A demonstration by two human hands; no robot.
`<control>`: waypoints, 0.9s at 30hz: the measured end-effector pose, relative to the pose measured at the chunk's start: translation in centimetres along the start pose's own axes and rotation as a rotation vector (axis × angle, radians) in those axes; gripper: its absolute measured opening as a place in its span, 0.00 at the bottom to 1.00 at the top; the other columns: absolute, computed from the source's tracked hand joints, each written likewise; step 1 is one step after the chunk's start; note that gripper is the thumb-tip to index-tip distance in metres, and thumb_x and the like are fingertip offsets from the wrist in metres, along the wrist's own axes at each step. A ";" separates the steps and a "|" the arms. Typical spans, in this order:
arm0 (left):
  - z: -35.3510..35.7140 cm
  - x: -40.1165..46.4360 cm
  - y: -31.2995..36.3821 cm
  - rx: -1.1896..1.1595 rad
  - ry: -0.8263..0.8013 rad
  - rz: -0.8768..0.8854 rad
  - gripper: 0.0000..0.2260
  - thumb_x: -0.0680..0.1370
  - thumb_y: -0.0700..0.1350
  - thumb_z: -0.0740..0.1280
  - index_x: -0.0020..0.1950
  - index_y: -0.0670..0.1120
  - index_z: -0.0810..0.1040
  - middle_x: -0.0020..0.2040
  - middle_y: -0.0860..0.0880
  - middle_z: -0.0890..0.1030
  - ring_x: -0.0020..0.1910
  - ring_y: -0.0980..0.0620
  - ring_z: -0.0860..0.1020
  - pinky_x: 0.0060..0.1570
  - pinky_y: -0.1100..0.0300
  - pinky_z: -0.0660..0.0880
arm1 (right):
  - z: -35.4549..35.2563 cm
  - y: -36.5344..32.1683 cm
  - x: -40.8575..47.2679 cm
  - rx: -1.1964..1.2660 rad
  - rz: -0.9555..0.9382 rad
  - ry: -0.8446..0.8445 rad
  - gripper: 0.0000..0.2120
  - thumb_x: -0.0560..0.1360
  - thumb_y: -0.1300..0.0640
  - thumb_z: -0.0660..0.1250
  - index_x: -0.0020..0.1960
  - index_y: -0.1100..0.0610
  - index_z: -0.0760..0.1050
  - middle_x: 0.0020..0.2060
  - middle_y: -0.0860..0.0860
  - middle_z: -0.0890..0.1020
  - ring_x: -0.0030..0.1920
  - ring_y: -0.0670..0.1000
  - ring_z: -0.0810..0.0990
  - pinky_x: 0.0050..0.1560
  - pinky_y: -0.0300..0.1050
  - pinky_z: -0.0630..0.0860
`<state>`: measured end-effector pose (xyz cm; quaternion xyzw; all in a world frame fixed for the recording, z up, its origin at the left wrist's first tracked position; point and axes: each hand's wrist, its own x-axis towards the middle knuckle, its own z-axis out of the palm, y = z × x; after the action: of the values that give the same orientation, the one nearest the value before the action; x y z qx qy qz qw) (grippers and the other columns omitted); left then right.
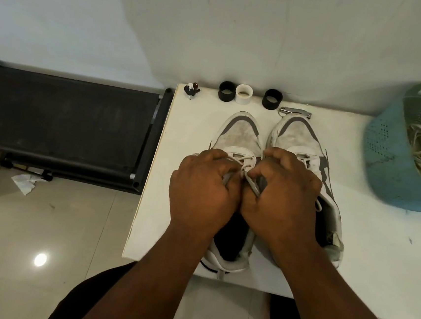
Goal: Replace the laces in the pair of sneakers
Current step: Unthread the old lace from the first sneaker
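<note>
Soft, even indoor light, moderately bright. A round white glare spot sits on the glossy beige tiled floor, left of the white rectangular table. Shadows there are faint. Wide-angle distortion bends the table's edges; the blue perforated plastic basket at its right end looks smeared.

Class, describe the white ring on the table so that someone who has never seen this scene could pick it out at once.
Start at the white table and go to its far edge, by the wall, beyond the toes of the sneakers. Three short rings stand there in a row. The white ring touches the left black ring, with a gap before the right black ring; it is the only white one.
</note>
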<state>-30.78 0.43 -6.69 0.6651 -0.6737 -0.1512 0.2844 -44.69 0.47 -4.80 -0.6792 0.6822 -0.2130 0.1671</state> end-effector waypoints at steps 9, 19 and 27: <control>-1.3 1.5 -0.3 -0.555 0.007 -0.348 0.15 0.78 0.47 0.73 0.63 0.60 0.79 0.63 0.61 0.80 0.65 0.59 0.76 0.61 0.55 0.77 | -0.2 0.0 -0.1 0.018 0.027 0.020 0.08 0.67 0.48 0.71 0.45 0.49 0.82 0.62 0.49 0.79 0.63 0.52 0.76 0.67 0.59 0.67; -0.3 1.0 0.1 -0.405 0.172 -0.366 0.03 0.80 0.46 0.71 0.46 0.53 0.84 0.46 0.58 0.84 0.48 0.60 0.80 0.55 0.59 0.78 | -0.4 0.2 0.0 0.069 0.037 0.026 0.07 0.66 0.52 0.75 0.44 0.48 0.83 0.60 0.48 0.80 0.62 0.51 0.77 0.66 0.61 0.70; -1.4 1.1 -0.1 -0.330 0.016 -0.133 0.21 0.74 0.51 0.71 0.67 0.59 0.76 0.69 0.62 0.74 0.71 0.59 0.70 0.71 0.57 0.67 | -0.3 0.0 0.2 0.055 0.030 0.037 0.07 0.67 0.49 0.75 0.43 0.49 0.83 0.59 0.48 0.81 0.60 0.51 0.79 0.66 0.59 0.70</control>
<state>-29.83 -0.39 -5.48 0.6537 -0.5919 -0.2728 0.3845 -44.86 0.34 -4.52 -0.6598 0.6893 -0.2418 0.1762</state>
